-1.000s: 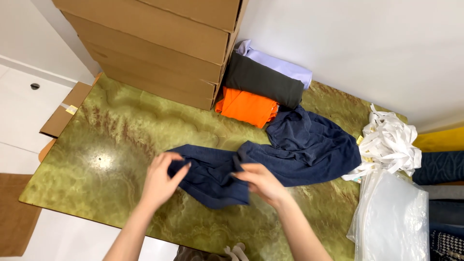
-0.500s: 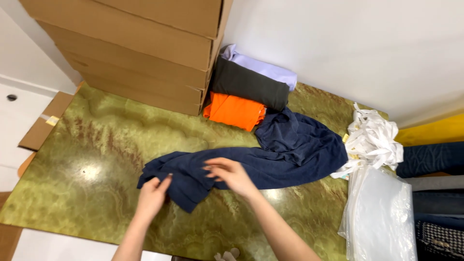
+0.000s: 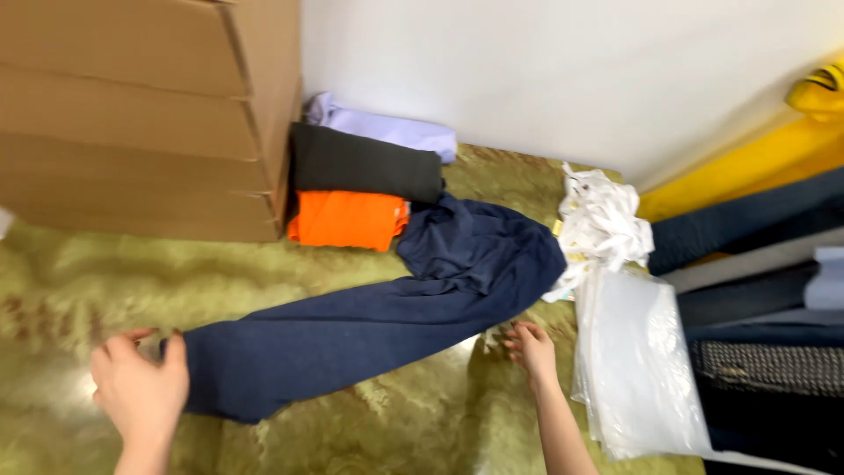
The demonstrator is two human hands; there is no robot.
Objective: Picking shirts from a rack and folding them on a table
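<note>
A dark navy garment (image 3: 369, 325) lies stretched across the green marbled table (image 3: 396, 431), one long leg reaching left and the bunched part at the right. My left hand (image 3: 141, 387) rests at the leg's left end, fingers curled on its edge. Near the garment's lower right edge my right hand (image 3: 530, 347) has its fingers on the fabric edge, beside the clear plastic bags.
Stacked cardboard boxes (image 3: 141, 114) stand at the back left. Folded orange (image 3: 347, 220), dark grey (image 3: 365, 164) and lilac (image 3: 387, 129) clothes lie beside them. White tangled strips (image 3: 602, 220) and clear plastic bags (image 3: 642, 369) sit at the right, with dark and yellow fabrics (image 3: 756, 229) beyond.
The view has swung right. My hands have moved apart, left hand to the left and right hand to the right, and the bunched navy garment is now pulled out long and flat.
</note>
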